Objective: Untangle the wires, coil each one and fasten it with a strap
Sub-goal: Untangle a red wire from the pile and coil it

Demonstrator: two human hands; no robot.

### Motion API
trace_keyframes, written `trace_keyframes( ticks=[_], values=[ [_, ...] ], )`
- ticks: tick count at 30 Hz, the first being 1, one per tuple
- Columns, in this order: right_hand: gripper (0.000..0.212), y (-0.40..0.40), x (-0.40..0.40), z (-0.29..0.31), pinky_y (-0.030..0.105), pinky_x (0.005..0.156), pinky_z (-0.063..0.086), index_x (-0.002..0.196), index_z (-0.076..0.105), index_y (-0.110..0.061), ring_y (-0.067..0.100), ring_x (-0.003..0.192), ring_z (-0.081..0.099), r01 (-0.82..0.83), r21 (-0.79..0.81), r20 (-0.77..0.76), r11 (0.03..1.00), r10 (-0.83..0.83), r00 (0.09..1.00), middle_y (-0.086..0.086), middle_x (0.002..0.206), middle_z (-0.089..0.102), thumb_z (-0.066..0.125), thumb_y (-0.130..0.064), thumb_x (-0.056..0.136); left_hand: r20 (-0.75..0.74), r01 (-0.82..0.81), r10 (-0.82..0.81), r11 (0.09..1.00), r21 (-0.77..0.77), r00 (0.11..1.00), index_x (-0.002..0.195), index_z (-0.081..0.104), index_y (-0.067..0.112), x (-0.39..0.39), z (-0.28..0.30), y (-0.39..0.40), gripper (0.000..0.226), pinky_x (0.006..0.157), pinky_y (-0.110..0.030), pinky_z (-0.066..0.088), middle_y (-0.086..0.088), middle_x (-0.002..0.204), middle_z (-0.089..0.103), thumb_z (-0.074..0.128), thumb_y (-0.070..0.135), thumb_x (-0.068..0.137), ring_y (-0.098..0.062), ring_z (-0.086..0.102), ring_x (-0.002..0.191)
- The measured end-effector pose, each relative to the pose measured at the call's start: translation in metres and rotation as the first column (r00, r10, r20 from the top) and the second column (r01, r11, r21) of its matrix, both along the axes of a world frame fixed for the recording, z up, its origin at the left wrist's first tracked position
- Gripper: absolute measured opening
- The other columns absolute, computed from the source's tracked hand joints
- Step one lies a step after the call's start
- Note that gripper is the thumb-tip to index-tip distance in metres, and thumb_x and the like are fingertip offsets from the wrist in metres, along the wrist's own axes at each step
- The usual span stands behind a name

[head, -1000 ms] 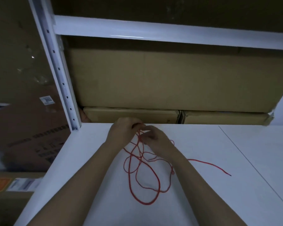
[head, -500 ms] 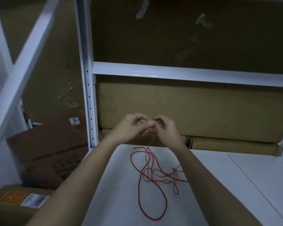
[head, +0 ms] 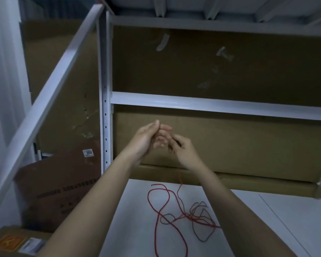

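A storeroom or warehouse corner, dimly lit; a white steel shelving rack (head: 105, 101) with a perforated upright at 12 o'clock holds large flat cardboard cartons (head: 220, 143); at 8 o'clock more boxes (head: 59, 191) lean and lie, one bearing a printed inventory sticker (head: 88, 153); a white work surface (head: 137, 229) lies at 6 o'clock.

Both hands, left hand (head: 146, 138) and right hand (head: 182, 151), meet above the table (head: 267, 229); the wire (head: 174, 214) lies below at 6 o'clock (apparently hanging from them), boxes (head: 230, 145) behind.
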State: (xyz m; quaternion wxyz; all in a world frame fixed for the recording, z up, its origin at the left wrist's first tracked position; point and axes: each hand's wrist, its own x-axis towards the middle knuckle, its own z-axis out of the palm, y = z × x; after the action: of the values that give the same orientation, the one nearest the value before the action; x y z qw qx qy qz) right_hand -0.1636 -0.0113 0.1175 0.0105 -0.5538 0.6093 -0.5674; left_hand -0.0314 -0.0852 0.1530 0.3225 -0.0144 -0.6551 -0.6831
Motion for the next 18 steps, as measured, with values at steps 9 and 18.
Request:
trace_keyframes(
  ticks=[9, 18],
  values=[
    [0.027, 0.029, 0.020, -0.066, 0.035, 0.064, 0.049, 0.098, 0.065, -0.020, 0.014, 0.074, 0.059, 0.159, 0.010, -0.537, 0.987, -0.129, 0.834, -0.002, 0.082, 0.068, 0.042, -0.033, 0.096, 0.159, -0.255, 0.415, 0.773, -0.581, 0.896, 0.123, 0.061, 0.023, -0.007, -0.047, -0.032, 0.034, 0.099, -0.025, 0.044, 0.006, 0.121, 0.064, 0.037, 0.035, 0.101, -0.009, 0.058, 0.113],
    [0.023, 0.010, -0.004, -0.036, 0.023, 0.066, 0.043, 0.074, 0.064, -0.021, 0.006, 0.068, 0.053, -0.024, 0.015, 0.007, 1.000, 0.024, 1.000, 0.003, 0.070, 0.061, 0.059, -0.006, 0.091, 0.210, 0.073, -0.067, 0.997, -0.023, 0.975, 0.084, 0.063, -0.001, 0.020, -0.062, 0.017, 0.043, 0.056, -0.018, 0.049, -0.010, 0.065, 0.069, 0.032, 0.024, 0.101, -0.013, 0.062, 0.055]
  ],
)
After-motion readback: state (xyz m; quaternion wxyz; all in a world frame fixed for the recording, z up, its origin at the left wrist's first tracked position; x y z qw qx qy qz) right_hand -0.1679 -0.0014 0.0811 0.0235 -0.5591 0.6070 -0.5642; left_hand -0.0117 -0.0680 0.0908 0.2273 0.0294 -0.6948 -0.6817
